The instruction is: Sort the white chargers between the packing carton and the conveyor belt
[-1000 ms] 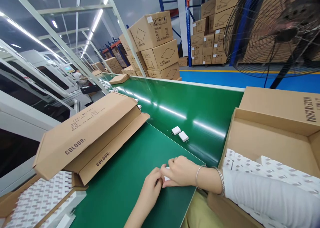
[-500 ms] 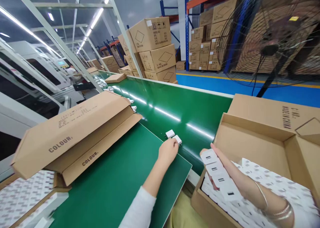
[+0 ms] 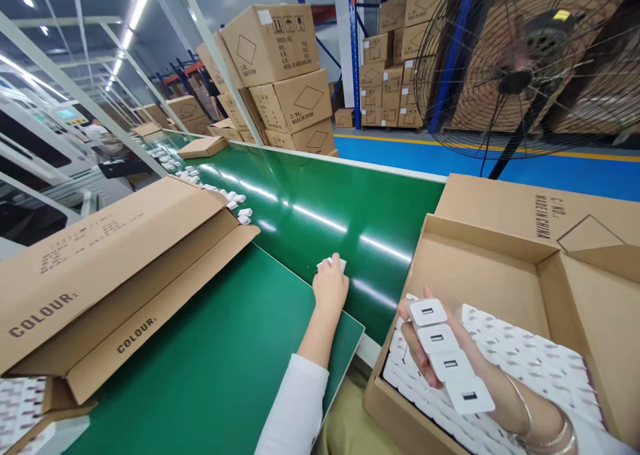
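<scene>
My left hand (image 3: 330, 283) reaches over the green conveyor belt (image 3: 280, 242), its fingers closed around white chargers (image 3: 342, 266) that are partly hidden under them. Metal prongs poke out at the left of the fingers. My right hand (image 3: 425, 348) grips a row of several white chargers (image 3: 451, 364), their USB slots facing up. It is above the open carton (image 3: 400, 405) at the right, where many white chargers (image 3: 530, 368) lie packed in rows.
Another open carton (image 3: 150, 275) stands at the left with chargers below its flaps. More loose chargers (image 3: 235, 198) lie farther up the belt. A large fan (image 3: 517, 82) stands behind the right carton, and stacked boxes (image 3: 295, 98) rise beyond the belt.
My left hand has closed over the two chargers on the belt, which lay side by side before. My right hand's row has tilted a little. The view has shifted right.
</scene>
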